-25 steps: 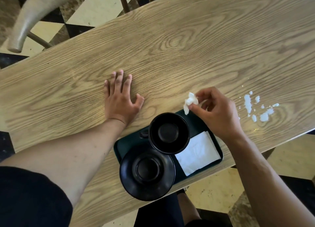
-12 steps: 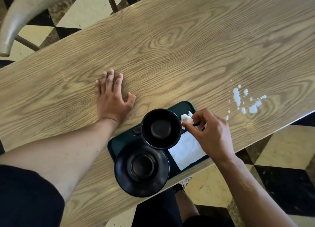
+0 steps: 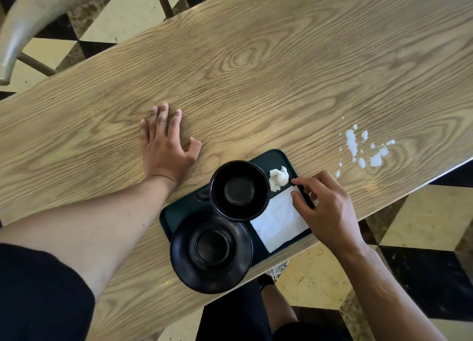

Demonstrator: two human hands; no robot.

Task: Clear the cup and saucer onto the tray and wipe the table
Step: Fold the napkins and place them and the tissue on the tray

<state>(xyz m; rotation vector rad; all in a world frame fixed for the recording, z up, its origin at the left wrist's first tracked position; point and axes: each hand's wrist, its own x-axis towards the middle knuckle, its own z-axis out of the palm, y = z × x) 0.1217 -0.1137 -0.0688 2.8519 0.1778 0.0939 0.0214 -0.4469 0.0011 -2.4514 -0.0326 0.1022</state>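
Observation:
A black cup (image 3: 239, 190) and a black saucer (image 3: 211, 247) sit on a dark green tray (image 3: 276, 158) at the near edge of the wooden table (image 3: 256, 71); the saucer overhangs the tray's near side. A crumpled white tissue (image 3: 278, 178) lies loose in the tray's far right corner. A flat white napkin (image 3: 279, 222) covers the tray's right part. My right hand (image 3: 325, 207) is curled over the tray's right edge, thumb and forefinger pinching the napkin's far corner. My left hand (image 3: 166, 151) rests flat on the table, left of the tray.
White spilled drops (image 3: 363, 149) spread on the table right of the tray, near the table's edge. A wooden chair (image 3: 30, 20) stands beyond the far left corner. Checkered floor shows around the table.
My right hand carried the crumpled tissue from above the table down to the tray, let it go there, and shifted onto the flat napkin's corner. My left hand stayed put.

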